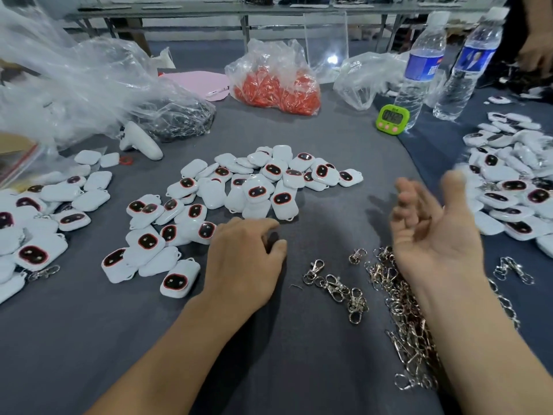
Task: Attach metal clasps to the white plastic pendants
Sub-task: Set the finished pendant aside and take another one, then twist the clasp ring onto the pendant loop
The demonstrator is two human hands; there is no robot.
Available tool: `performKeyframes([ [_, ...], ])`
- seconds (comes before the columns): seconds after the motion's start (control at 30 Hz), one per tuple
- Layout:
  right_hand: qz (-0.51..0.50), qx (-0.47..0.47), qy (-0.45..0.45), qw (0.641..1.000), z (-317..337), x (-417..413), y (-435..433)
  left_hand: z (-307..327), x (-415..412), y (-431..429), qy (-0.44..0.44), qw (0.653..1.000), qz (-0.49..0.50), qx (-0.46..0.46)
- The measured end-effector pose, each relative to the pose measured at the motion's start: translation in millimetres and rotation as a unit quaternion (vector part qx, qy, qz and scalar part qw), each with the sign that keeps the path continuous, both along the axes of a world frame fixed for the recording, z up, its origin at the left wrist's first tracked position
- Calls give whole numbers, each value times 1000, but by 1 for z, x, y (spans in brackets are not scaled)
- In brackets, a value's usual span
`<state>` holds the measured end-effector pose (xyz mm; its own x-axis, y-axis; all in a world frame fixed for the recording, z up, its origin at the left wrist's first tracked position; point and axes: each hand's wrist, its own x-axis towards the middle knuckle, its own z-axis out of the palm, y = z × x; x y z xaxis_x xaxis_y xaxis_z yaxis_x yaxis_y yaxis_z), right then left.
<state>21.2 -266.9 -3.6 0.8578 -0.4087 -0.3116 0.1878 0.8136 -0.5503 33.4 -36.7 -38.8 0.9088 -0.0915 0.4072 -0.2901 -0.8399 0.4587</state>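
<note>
Closest to the person, a loose heap of metal clasps [410,319] lies on the grey-covered desk [329,151], partly under the right forearm. A few single clasps [338,289] lie just left of the heap.

The right hand [434,229] hangs above the top of the heap with the palm turned up and inward. Its fingers are spread, a little blurred, and hold nothing. The left hand [245,259] is palm down on the cloth with its fingers loosely bent and the tips on the desk. I can see nothing in its grip.

Just past its fingertips lies the middle pile of white pendants [257,187]. Many lie face up, showing a dark oval ringed in red. A second pile of pendants [45,211] lies at the left edge, with a clasp poking out at its near side. A third pile [508,187] covers the right side.

Further back, a green timer [392,119] stands beside two water bottles [419,70]. Toward the middle sits a clear bag of orange bits [275,85], with a pink sheet [194,83] to its left. Crumpled clear plastic bags [74,85] fill the far left, and a white handle-shaped gadget [140,143] lies in front of them. In the far right corner, another person's hand [535,55] reaches down.
</note>
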Motion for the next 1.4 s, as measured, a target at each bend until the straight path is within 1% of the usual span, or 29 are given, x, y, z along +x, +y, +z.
performKeyframes([
  [0.07,35,-94,51,994,-8,5,10,1,-1,-1,8,1000,-20,-7],
  [0.1,51,-185,74,979,-11,8,19,2,-2,-1,15,999,-40,-17],
  [0.13,53,-313,81,945,-14,10,28,4,-3,-2,27,997,-66,-30],
  [0.17,45,-460,69,884,-17,12,35,5,-4,-2,44,993,-97,-42],
  [0.2,54,-590,37,805,-19,14,44,6,-6,-2,65,988,-131,-50],
  [0.23,89,-679,-9,729,-20,15,52,7,-7,-3,85,982,-162,-52],
  [0.27,142,-730,-48,667,-21,16,60,8,-9,-4,101,975,-190,-50],
  [0.3,200,-757,-66,618,-25,19,65,9,-9,-5,112,970,-210,-46],
  [0.37,275,-791,-54,544,-31,21,70,10,-8,-4,131,965,-223,-35],
  [0.4,285,-804,-38,521,-33,21,70,10,-7,-3,138,965,-223,-27],
  [0.43,280,-814,-26,509,-33,19,69,10,-7,-2,144,964,-224,-21],
  [0.53,236,-835,18,497,-30,11,67,7,-5,-2,151,961,-228,-35],
  [0.63,150,-863,97,473,-27,3,70,4,-5,-2,133,967,-209,-54],
  [0.67,114,-861,107,485,-26,2,70,3,-5,-2,119,973,-193,-50],
  [0.73,46,-840,67,537,-25,5,68,2,-4,-2,95,983,-152,-38],
  [0.77,46,-827,38,559,-24,8,68,3,-3,-2,88,987,-133,-37],
  [0.8,82,-822,13,563,-24,11,68,3,-3,-2,80,989,-115,-39],
  [0.83,142,-827,0,543,-23,13,68,3,-3,-3,70,992,-97,-37],
  [0.9,230,-852,13,471,-28,16,68,3,-3,-2,55,997,-50,-19],
  [0.93,240,-856,22,457,-32,15,67,4,-4,-2,52,998,-22,-14],
  [0.97,230,-855,28,464,-34,14,66,5,-4,-1,52,998,3,-17],
  [1.0,207,-851,31,483,-34,12,66,6,-4,0,55,998,22,-28],
  [1.03,178,-847,34,500,-33,10,66,7,-4,1,62,997,30,-45],
  [1.07,154,-847,38,507,-32,8,67,7,-3,1,73,995,30,-67],
  [1.17,146,-856,42,493,-32,6,67,9,-1,3,112,985,19,-129],
  [1.23,162,-852,45,496,-32,6,66,8,0,4,137,977,6,-164],
  [1.27,163,-844,46,509,-30,6,66,8,1,3,146,972,-5,-184],
  [1.33,156,-821,40,548,-26,4,66,7,2,3,152,965,-25,-214],
  [1.4,149,-803,33,576,-25,2,68,7,2,3,144,966,-30,-211],
])
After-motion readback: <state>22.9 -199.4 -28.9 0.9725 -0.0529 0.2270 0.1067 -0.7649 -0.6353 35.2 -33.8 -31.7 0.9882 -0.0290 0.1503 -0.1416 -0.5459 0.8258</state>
